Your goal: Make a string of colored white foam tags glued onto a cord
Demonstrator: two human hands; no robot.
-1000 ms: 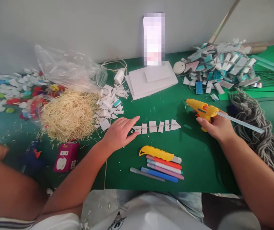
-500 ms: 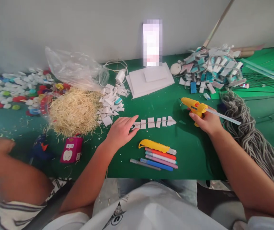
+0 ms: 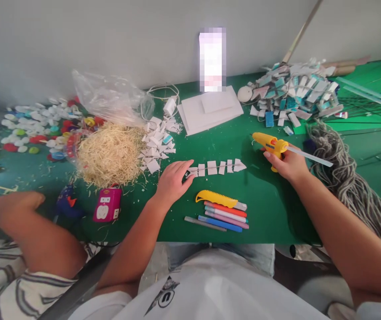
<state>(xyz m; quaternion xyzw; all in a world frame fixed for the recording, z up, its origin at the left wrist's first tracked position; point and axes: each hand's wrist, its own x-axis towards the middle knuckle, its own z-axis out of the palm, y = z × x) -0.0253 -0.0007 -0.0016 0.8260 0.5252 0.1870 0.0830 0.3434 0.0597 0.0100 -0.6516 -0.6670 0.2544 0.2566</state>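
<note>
My left hand [image 3: 173, 182] is at the left end of a string of white card pieces [image 3: 212, 167], with that end between the thumb and fingers. The pieces lie in a row along a thin cord, and a pointed one ends it at the right. In my right hand [image 3: 290, 164] is a yellow hot glue gun [image 3: 267, 143], its nozzle towards the left and a long glue stick [image 3: 313, 157] sticking out behind. Nearer to me lie a yellow utility knife [image 3: 215, 198] and several marker pens [image 3: 227, 215].
Left of my hand are white card scraps [image 3: 157, 144], a heap of straw [image 3: 110, 153], bottle caps [image 3: 37, 120] and a pink power socket [image 3: 108, 204]. White sheets [image 3: 207, 113] lie behind. To the right are grey yarn [image 3: 347, 178] and a card-piece pile [image 3: 300, 91]. A co-worker's arm [image 3: 33, 226] rests at left.
The view has shifted slightly, moving things at the left rightward. My hands keep their places at the card string and glue gun. The co-worker's hand at left has moved.
</note>
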